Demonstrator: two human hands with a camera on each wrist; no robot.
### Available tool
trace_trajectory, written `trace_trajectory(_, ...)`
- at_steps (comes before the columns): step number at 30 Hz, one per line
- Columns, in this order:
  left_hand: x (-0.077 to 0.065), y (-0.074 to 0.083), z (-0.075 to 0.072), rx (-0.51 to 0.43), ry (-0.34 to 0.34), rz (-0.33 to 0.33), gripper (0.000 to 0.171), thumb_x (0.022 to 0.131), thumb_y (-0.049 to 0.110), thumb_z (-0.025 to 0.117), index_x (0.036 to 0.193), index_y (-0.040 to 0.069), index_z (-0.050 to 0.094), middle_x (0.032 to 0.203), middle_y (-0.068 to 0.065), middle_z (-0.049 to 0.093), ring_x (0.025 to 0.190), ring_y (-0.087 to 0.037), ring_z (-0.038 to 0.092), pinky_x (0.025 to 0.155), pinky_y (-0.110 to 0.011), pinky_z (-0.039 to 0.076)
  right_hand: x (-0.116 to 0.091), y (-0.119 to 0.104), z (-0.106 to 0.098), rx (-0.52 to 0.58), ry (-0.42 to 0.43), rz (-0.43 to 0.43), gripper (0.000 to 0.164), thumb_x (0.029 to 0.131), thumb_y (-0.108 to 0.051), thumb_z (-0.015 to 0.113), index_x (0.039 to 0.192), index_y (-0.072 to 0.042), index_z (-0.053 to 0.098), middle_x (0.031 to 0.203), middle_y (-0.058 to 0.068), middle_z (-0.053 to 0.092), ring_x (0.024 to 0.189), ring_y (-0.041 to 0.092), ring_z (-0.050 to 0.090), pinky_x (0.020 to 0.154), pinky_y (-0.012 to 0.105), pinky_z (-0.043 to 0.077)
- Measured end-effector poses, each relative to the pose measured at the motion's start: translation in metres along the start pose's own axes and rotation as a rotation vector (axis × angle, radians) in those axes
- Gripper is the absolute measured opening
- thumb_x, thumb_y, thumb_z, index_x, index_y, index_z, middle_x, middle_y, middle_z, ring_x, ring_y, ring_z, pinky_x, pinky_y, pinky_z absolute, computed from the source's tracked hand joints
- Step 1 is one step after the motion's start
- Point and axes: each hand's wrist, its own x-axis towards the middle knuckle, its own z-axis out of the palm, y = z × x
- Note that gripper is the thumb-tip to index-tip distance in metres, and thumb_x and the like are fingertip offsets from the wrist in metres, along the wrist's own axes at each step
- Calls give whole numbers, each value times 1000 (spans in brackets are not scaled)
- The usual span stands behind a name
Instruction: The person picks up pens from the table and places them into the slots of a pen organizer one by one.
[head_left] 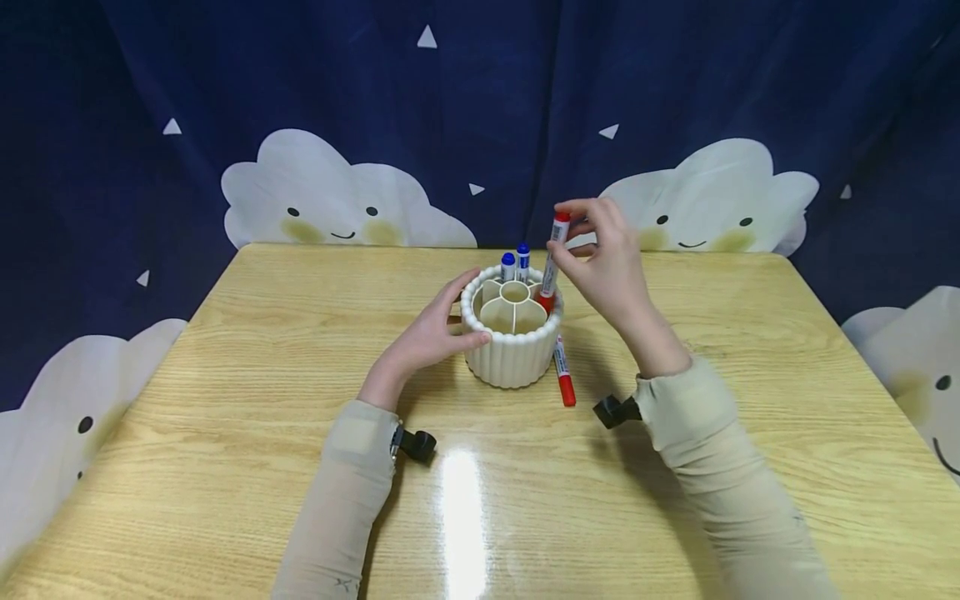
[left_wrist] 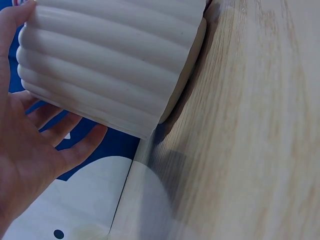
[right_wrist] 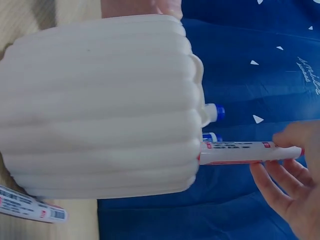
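Observation:
A cream, ribbed pen holder (head_left: 506, 362) with a beaded rim and several compartments stands on the table. My left hand (head_left: 427, 333) holds it from the left, thumb at the front rim and the other fingers along its side, as the left wrist view of the holder (left_wrist: 105, 60) also shows. Between thumb and fingertips my right hand (head_left: 611, 262) pinches a red marker (head_left: 553, 258) near its top. The marker stands slightly tilted, its lower red end inside the right-hand compartment. Two blue-topped markers, one nearer (head_left: 507, 265) and one behind (head_left: 522, 262), stand at the holder's back.
Another red marker (head_left: 564, 375) lies on the wooden table (head_left: 285, 400) just right of the holder, its red end toward me. Behind the table's far edge hangs a dark blue curtain (head_left: 495, 100) with cloud faces. A small black device sits at each wrist.

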Motion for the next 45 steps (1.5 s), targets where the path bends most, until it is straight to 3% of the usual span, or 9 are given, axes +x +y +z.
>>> trace_trajectory(10,-10,31,-3,-10,-13,-15,87,78,15,70,146,14,17,150,-10,18,131,-27,29,99,-40,41,-11,6,11,10,-73,9,25,78,-2,67,101,0,58,105,12,51,85,17,59,65,17,54)
trace_trajectory(18,-1,0,0,15,5,0,89,75,28,73,144,32,18,149,3,19,132,-18,29,98,-34,43,-21,12,17,-2,-87,17,16,78,-4,68,92,0,62,92,10,53,83,17,61,63,23,56)
trace_trajectory(30,-1,0,0,9,9,-8,90,75,27,74,145,26,18,149,3,19,132,-18,28,98,-34,43,-30,19,20,0,-83,45,12,80,-8,68,89,-1,67,89,9,58,79,20,63,63,25,56)
trace_trajectory(38,0,0,1,3,4,-6,89,76,23,73,145,30,17,150,1,18,132,-21,29,99,-37,42,-28,28,6,-51,-54,127,18,88,-18,59,98,-7,68,93,4,60,83,13,59,66,15,51)
trace_trajectory(41,1,0,0,3,3,-16,90,76,19,73,146,26,17,150,-1,18,132,-22,28,99,-37,42,-28,40,3,-85,-94,177,18,88,-16,57,99,-6,67,93,8,62,82,19,60,68,24,53)
trace_trajectory(45,1,0,0,10,-3,-20,89,77,17,72,146,22,16,151,-4,16,133,-25,25,100,-40,40,-34,62,4,-143,-249,276,19,88,-11,55,102,-3,65,92,14,62,83,26,59,71,37,52)
